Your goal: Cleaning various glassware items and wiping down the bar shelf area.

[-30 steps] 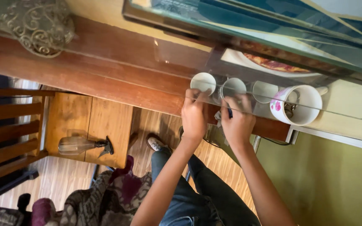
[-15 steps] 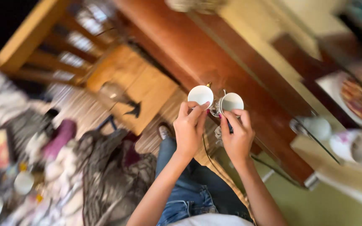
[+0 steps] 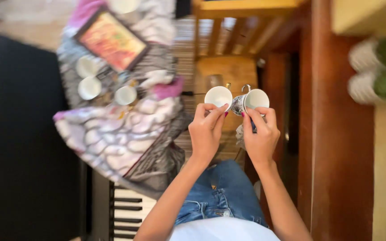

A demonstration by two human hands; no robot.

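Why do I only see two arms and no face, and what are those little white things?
The camera sits on a person's head and looks straight down, so you see only their arms, blue jeans and the floor. The left hand holds a small white cup. The right hand holds another cup, white inside with a patterned outside. To the left lies a purple and grey patterned cloth with three more little white cups and a framed picture on it. Below it, piano keys peek out. Ahead stands a wooden chair. The picture is blurry, so small details are hard to tell.
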